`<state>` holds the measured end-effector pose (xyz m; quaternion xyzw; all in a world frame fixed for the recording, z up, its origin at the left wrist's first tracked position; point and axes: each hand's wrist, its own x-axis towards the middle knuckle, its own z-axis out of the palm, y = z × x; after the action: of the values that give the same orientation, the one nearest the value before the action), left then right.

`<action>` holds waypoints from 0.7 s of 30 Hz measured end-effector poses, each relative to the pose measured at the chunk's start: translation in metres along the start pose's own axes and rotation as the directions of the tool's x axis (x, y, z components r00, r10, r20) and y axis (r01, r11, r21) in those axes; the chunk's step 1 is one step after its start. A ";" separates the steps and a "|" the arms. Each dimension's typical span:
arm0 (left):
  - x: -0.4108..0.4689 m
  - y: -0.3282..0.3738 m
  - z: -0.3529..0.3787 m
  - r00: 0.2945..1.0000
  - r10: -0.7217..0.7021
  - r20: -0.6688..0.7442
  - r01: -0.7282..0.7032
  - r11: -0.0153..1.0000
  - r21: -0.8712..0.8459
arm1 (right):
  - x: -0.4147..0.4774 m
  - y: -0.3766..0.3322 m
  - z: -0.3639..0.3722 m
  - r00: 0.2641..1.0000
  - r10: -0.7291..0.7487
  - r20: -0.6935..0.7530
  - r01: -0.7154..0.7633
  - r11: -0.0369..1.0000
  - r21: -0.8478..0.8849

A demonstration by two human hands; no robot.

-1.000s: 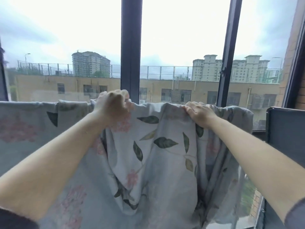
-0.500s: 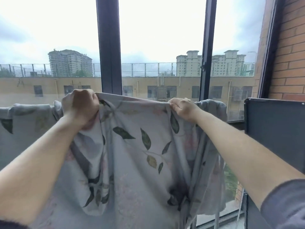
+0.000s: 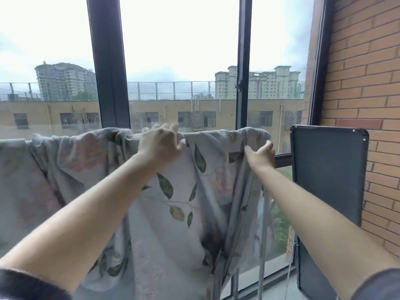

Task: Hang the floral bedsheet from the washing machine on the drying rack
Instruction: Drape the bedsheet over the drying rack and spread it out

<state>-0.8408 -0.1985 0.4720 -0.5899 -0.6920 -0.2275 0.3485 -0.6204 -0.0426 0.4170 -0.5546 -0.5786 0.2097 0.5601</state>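
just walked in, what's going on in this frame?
A person is hanging a floral bedsheet in front of a window. The sheet is already draped over its support, which the cloth hides. The left hand grips the top edge, and the right hand pinches a bunched fold near the right end, which is not yet spread flat.

Before window [image 3: 177,50], bedsheet [image 3: 177,191] hangs draped; left hand [image 3: 160,146] on its top edge, right hand [image 3: 260,155] at its right edge; panel [image 3: 329,174] further right, against brick wall [image 3: 368,83]
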 end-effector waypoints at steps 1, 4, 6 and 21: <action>0.004 0.011 0.009 0.998 0.034 0.045 -0.036 0.998 0.041 | 0.004 0.000 -0.001 0.996 0.092 -0.001 -0.092 0.996 -0.015; 0.016 0.038 0.026 0.997 0.074 -0.008 -0.073 0.991 0.116 | 0.027 0.005 -0.010 0.970 0.223 0.101 -0.221 0.975 -0.031; 0.021 0.045 0.028 0.991 0.086 -0.099 -0.079 0.994 0.075 | 0.042 0.009 -0.014 0.968 0.166 0.186 -0.166 0.986 -0.020; 0.029 0.027 0.020 0.999 0.036 -0.040 -0.038 0.998 -0.047 | 0.148 -0.080 -0.090 0.971 -0.232 0.052 0.191 0.894 0.404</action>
<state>-0.8202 -0.1593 0.4781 -0.6062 -0.6683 -0.2488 0.3522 -0.5380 0.0296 0.5733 -0.3525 -0.6080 0.2874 0.6508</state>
